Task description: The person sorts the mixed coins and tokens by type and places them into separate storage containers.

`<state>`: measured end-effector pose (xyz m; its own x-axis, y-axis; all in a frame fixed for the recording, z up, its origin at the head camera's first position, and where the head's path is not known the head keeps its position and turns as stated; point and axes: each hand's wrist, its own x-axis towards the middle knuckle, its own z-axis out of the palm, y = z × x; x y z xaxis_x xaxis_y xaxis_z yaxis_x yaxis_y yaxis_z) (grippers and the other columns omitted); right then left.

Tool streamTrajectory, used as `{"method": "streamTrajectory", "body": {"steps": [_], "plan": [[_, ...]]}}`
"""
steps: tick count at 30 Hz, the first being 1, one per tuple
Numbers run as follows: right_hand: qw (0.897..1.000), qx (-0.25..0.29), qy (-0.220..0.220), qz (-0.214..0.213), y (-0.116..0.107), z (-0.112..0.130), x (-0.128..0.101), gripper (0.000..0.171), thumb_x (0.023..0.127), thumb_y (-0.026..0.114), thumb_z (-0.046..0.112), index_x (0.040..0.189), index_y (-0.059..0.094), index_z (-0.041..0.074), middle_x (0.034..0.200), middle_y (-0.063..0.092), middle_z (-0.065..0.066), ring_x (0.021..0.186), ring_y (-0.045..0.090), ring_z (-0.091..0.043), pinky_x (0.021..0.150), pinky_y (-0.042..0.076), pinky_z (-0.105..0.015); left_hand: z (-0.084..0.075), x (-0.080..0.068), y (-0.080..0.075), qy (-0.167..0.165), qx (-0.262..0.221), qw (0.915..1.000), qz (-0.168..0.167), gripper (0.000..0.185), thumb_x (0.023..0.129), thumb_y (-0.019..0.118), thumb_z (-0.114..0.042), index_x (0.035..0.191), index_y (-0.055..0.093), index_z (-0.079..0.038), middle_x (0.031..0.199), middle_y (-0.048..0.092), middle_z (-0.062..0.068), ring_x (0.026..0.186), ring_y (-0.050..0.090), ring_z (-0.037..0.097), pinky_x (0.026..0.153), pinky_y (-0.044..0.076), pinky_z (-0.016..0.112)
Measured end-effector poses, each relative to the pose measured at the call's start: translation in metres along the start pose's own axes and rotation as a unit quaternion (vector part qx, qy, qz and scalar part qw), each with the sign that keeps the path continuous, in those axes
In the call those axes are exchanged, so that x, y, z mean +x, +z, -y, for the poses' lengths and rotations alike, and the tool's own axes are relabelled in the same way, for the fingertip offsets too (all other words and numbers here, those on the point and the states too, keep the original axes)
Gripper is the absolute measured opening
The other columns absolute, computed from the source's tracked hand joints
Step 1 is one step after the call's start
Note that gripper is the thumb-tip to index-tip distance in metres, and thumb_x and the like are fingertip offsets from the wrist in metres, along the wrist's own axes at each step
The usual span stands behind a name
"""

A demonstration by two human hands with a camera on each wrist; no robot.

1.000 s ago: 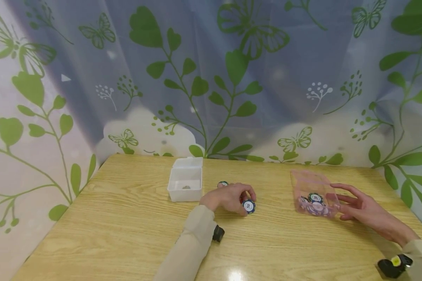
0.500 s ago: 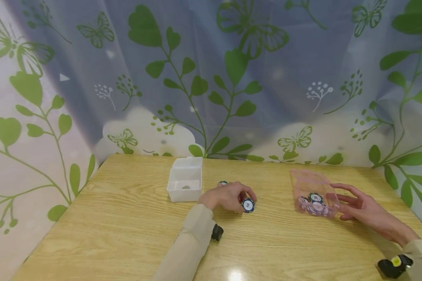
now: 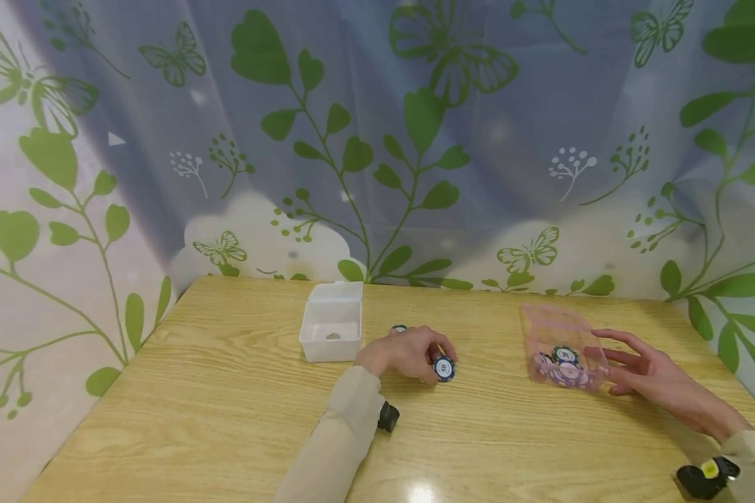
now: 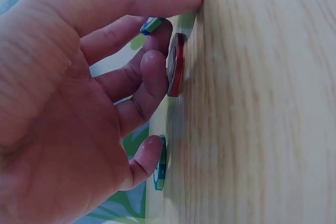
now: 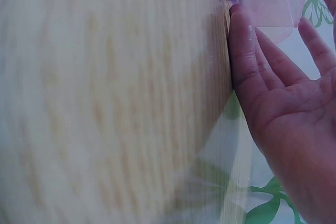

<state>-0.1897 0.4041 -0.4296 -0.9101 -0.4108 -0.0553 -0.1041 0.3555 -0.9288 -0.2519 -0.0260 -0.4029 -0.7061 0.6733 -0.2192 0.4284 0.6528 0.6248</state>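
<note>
In the head view my left hand [image 3: 399,354] is above the table, pinching a blue poker chip [image 3: 443,368] marked 50 that stands tilted. The left wrist view shows the thumb over this blue chip, which is mostly hidden. A red poker chip [image 4: 177,65] lies by the curled middle fingers, and a green poker chip [image 4: 160,163] is at the little finger. On the right, a see-through pink box [image 3: 563,349] with its lid raised holds several poker chips [image 3: 565,358]. My right hand [image 3: 654,381] rests at its right side, fingers loosely extended and touching it.
A white box [image 3: 331,349] with its lid open stands left of my left hand, a small pale thing [image 3: 333,336] on its floor. The wooden table [image 3: 226,412] reaches back to a patterned curtain [image 3: 377,140].
The blue chip and my left fingers have shifted very slightly left. The right hand and both boxes stay where they were.
</note>
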Motion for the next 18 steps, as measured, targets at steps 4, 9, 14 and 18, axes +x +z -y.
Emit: {"method": "streamTrajectory", "body": {"steps": [4, 9, 14, 18], "plan": [[1.000, -0.005, 0.006, -0.004, -0.0015, -0.0009, 0.0001, 0.056, 0.108, 0.049, 0.006, 0.158, 0.030, 0.021, 0.135, 0.059, 0.033, 0.113, 0.063, 0.008, 0.080, 0.060, -0.031, 0.0001, 0.0003, 0.0003, 0.000, 0.003, 1.0000, -0.005, 0.036, 0.082, 0.081, -0.012, 0.112, 0.071, -0.028, 0.094, 0.065, -0.012, 0.084, 0.058, 0.005, 0.088, 0.040, 0.029], [1.000, -0.011, 0.015, -0.005, -0.0040, -0.0025, 0.0002, 0.056, 0.108, 0.049, 0.007, 0.158, 0.031, 0.026, 0.133, 0.056, 0.037, 0.113, 0.060, 0.013, 0.080, 0.059, -0.029, 0.0011, 0.0032, 0.0018, 0.009, -0.018, 0.9997, -0.011, 0.035, 0.083, 0.081, -0.012, 0.114, 0.069, -0.024, 0.095, 0.062, -0.008, 0.084, 0.056, 0.007, 0.078, 0.046, 0.022], [1.000, -0.006, 0.010, -0.001, -0.0039, -0.0031, -0.0003, 0.056, 0.108, 0.048, 0.006, 0.158, 0.031, 0.025, 0.134, 0.055, 0.036, 0.113, 0.062, 0.010, 0.080, 0.059, -0.029, 0.0013, 0.0042, 0.0028, 0.022, -0.054, 0.9981, -0.018, 0.036, 0.083, 0.081, -0.011, 0.115, 0.068, -0.023, 0.095, 0.061, -0.006, 0.081, 0.054, 0.007, 0.074, 0.046, 0.019], [1.000, -0.001, 0.012, -0.001, -0.0041, -0.0026, 0.0000, 0.056, 0.108, 0.048, 0.006, 0.157, 0.032, 0.026, 0.133, 0.056, 0.037, 0.112, 0.063, 0.009, 0.080, 0.060, -0.029, 0.0010, 0.0040, 0.0027, 0.038, -0.083, 0.9954, -0.027, 0.035, 0.085, 0.080, -0.011, 0.116, 0.068, -0.023, 0.095, 0.062, -0.004, 0.078, 0.056, 0.007, 0.072, 0.047, 0.019]]}}
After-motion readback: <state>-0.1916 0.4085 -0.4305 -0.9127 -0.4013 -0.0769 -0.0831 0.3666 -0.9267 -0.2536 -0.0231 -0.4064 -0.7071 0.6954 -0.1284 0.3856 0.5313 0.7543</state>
